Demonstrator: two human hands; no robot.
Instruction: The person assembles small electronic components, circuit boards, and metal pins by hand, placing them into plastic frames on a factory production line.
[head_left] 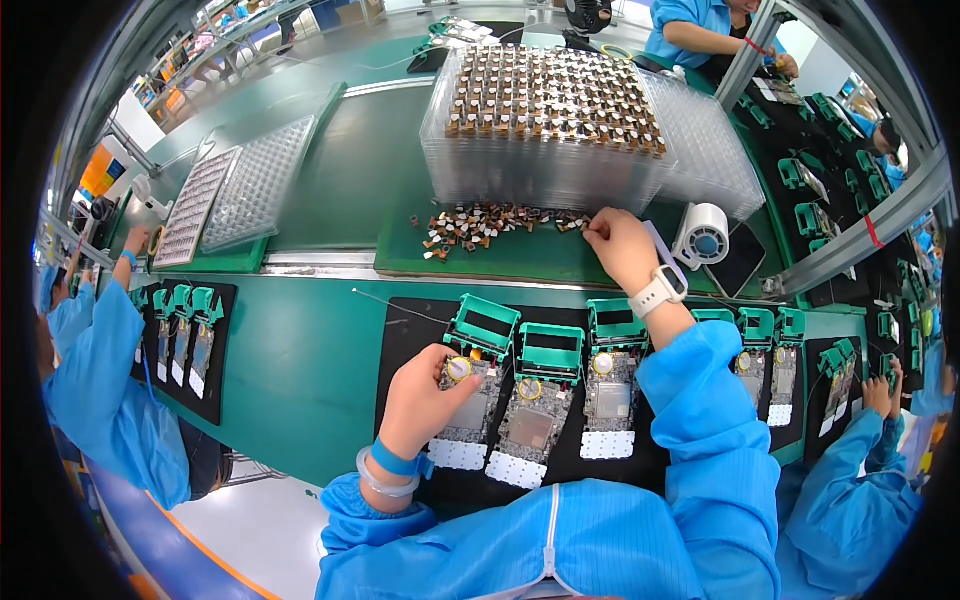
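Observation:
My left hand [420, 400] is curled over the left side of a circuit board [473, 408], with thumb and fingertips around its round yellow-rimmed part [459, 369]. A green plastic frame [483, 325] sits at the far end of that board. My right hand [624, 250] reaches to the right end of a pile of small brown and white parts [475, 228], its fingertips closed together. Whatever they pinch is too small to make out. Two more circuit boards with green frames, a middle board [533, 420] and a right board [609, 395], lie alongside on the black mat [400, 335].
Stacked clear trays [540, 175] full of small parts stand behind the pile. A white handheld fan [703, 235] and a dark phone [738, 262] lie to the right. Empty-pocketed trays [262, 180] rest at the far left. Co-workers in blue sit on both sides.

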